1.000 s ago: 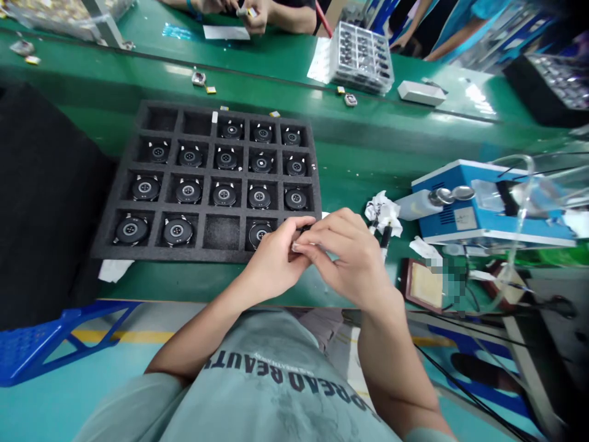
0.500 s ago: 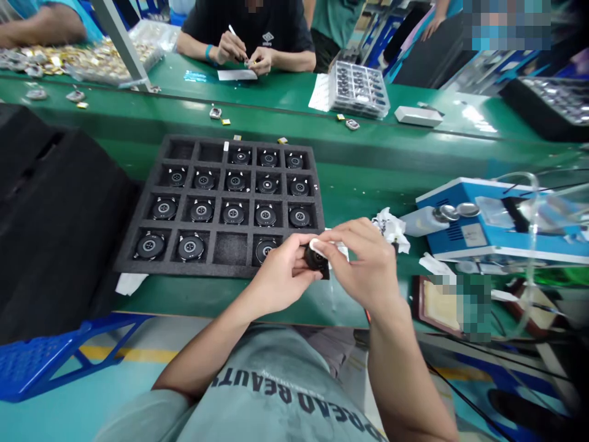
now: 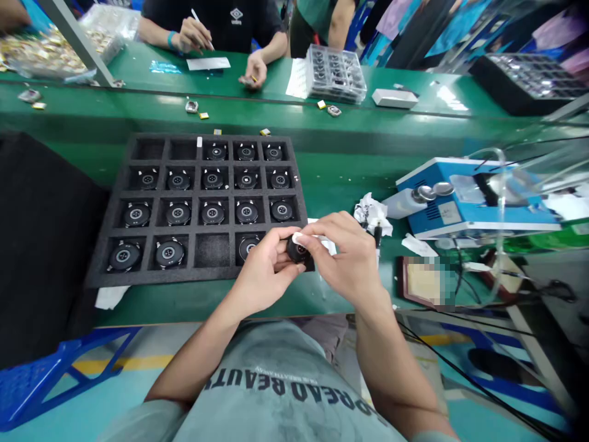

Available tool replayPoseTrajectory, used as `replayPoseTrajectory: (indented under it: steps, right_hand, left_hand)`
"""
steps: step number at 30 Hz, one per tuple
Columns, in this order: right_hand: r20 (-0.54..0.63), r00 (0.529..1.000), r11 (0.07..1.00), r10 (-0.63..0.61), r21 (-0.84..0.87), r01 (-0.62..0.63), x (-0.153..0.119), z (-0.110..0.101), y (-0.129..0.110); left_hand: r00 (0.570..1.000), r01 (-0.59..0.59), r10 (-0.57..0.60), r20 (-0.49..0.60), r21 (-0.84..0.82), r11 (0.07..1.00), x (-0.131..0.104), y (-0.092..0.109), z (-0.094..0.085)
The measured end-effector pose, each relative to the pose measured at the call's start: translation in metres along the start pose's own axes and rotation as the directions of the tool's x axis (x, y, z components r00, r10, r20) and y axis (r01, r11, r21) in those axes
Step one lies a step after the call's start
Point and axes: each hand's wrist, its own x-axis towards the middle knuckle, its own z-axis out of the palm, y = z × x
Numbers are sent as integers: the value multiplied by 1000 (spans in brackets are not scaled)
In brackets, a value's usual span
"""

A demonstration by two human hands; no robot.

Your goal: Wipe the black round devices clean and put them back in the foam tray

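Observation:
My left hand (image 3: pixel 261 271), fingers curled, grips the edge of a round black watch case (image 3: pixel 300 250) above the tray's front right corner. My right hand (image 3: pixel 346 255) pinches a small white pad (image 3: pixel 297 237) between thumb and fingers and presses it on the case's face. Part of the case is hidden by my fingers. Just left of both hands lies a black foam tray (image 3: pixel 151 277), its compartments mostly holding similar black watch cases (image 3: pixel 170 252). One compartment in the front row and two at the back left hold no case.
A blue machine (image 3: pixel 464 202), a dispenser bottle (image 3: pixel 405 201), crumpled white paper (image 3: pixel 372 213) and a framed pad (image 3: pixel 421 281) stand to the right. A large black block (image 3: pixel 46 245) is at left. Across the bench, a co-worker's hand (image 3: pixel 195 34) holds a thin white tool near a clear parts box (image 3: pixel 335 73).
The whole view has shifted slightly. My hands keep hold of the watch case and white pad in nearly the same pose. The co-worker's hands have moved apart, one lowered toward the bench.

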Motion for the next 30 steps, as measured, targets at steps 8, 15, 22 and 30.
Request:
replayPoseTrajectory:
  steps: [8, 15, 22, 30]
  right_hand:
    - [-51, 986, 987, 159, 21, -158, -24, -32, 21]
    - [1, 1000, 997, 11, 70, -11, -6, -13, 0]
    - [41, 995, 993, -94, -68, 97, 2, -4, -3]
    - [-54, 998, 985, 28, -166, -37, -7, -34, 31]
  left_hand:
    - [999, 36, -38, -34, -60, 998, -1, 10, -1]
    - [1000, -4, 4, 0, 63, 998, 0, 3, -1]
    - [999, -51, 52, -12, 88, 995, -2, 0, -1]
    - [1000, 17, -17, -7, 54, 998, -3, 4, -1]
